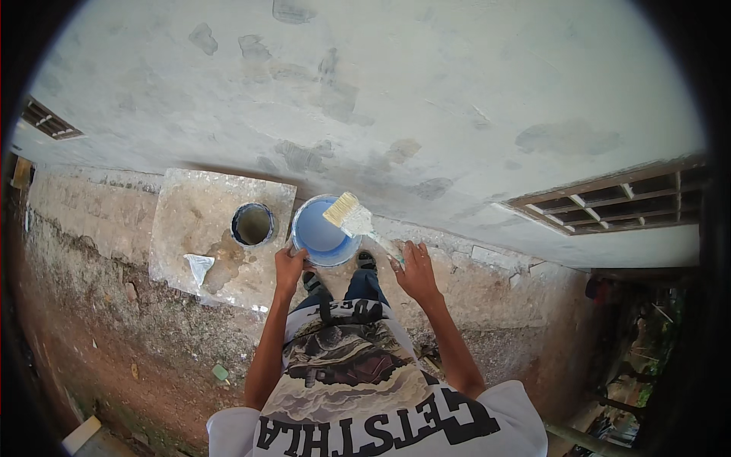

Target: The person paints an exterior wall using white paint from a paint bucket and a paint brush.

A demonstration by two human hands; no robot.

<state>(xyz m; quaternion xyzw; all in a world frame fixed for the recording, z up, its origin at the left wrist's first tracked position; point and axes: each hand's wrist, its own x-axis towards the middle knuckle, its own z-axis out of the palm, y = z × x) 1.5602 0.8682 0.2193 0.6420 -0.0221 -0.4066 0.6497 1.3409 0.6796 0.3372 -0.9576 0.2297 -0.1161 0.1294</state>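
Observation:
My left hand (293, 263) grips the lower left rim of a blue bucket (320, 240) that holds pale bluish liquid. My right hand (415, 266) is closed on the handle of a wide paintbrush (350, 217), whose light bristles are over the upper right part of the bucket. To the bucket's left, a smaller dark container (252, 225) with murky liquid stands on a stained square board or slab (183, 206), near a crumpled white scrap (199, 266).
A patchy whitish wall (442, 91) fills the upper view, with barred openings (609, 199) at right and far left. My sandalled feet stand below the bucket on a rough ledge (495, 305). Reddish dirt ground (152, 365) with debris lies along the lower left; plants show at far right.

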